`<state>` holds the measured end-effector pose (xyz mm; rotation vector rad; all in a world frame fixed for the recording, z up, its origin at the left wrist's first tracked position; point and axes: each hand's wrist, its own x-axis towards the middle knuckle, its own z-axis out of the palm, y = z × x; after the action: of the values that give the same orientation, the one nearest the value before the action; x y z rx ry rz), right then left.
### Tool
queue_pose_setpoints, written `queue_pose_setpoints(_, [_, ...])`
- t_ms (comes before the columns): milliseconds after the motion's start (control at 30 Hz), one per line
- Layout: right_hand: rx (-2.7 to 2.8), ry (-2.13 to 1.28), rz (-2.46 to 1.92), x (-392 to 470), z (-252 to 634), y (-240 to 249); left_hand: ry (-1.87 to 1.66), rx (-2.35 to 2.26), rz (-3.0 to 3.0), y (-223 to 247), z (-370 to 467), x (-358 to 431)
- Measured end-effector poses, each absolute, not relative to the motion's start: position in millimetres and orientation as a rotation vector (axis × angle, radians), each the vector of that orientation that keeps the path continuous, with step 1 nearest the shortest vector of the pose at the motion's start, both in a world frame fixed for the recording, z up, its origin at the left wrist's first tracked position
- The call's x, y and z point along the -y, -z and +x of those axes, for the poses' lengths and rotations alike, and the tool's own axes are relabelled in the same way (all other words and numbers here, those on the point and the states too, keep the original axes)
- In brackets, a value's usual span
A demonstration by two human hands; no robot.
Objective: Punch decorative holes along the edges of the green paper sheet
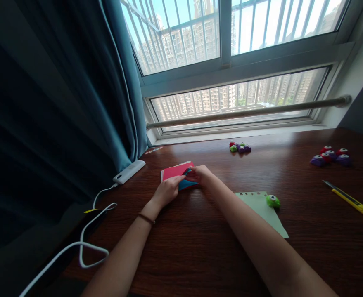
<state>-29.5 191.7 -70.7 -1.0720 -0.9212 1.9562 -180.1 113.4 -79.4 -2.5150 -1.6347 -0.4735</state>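
Note:
A small stack of coloured paper [177, 170] lies on the table in front of me, red on top, with blue at its near right side and a white edge behind. My left hand [169, 189] reaches its near edge, thumb and fingers pinched on the paper. From the right, my right hand [201, 175] meets it with bent fingers, gripping the paper close to the left fingertips. Between the two hands a dark, bluish raised bit of paper shows; the fingers partly hide it. Under my right forearm lies a pale green sheet [258, 205] with a row of holes along its top.
On the green sheet's right edge sits a green one-eyed toy [273, 201]. Similar toys [240, 147] cluster near the window, with several more [330, 156] at right. A yellow utility knife [354, 203] lies blade out. At left are a white power strip [129, 171] and its cable [81, 243].

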Motion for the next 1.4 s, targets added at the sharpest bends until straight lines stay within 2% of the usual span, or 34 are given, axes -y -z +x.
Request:
queue_pose_setpoints(133, [0.846, -2.008, -1.154, -198.5, -25.0, 75.1, 0.496, 1.699, -2.454, 78.9, -179.4, -111.2])
queue_pose_setpoints(433, [0.857, -1.868, -1.341, -198.3, -26.6, 80.4, 0.445, 1.911, -2.245, 78.3, -184.4, -115.0])
queue_pose_setpoints(633, [1.017, -1.789, -1.208, -192.9, -10.5, 43.1, 0.248, 2.032, -2.188, 73.6, -184.6, -115.7])
queue_pose_setpoints(833, [1.087, -1.514, -1.028, -213.4, 21.3, -10.6, 0.213, 2.053, -2.203, 77.8, -176.6, -114.0])
queue_pose_setpoints(900, [1.023, -1.375, -0.837, -222.2, 29.0, -22.9, 0.324, 2.031, -2.285, 79.3, -176.5, -113.8])
queue_pose_setpoints(967, [0.93, -1.277, -0.715, -229.4, 32.9, -25.7, 0.646, 2.098, -2.308, 81.1, -179.1, -115.4])
queue_pose_setpoints(1100, [0.983, -1.239, -1.024, -233.1, 28.3, 2.9, 1.32, 2.385, -1.827, 88.0, -192.0, -126.7])
queue_pose_setpoints(1267, [1.173, -1.199, -1.315, -218.1, 12.7, 64.2, 1.623, 2.616, -1.304, 97.4, -210.1, -143.4])
queue_pose_setpoints(1400, [1.386, -1.126, -1.508, -204.0, -2.0, 90.3, 1.809, 2.624, -1.246, 100.0, -210.4, -145.0])
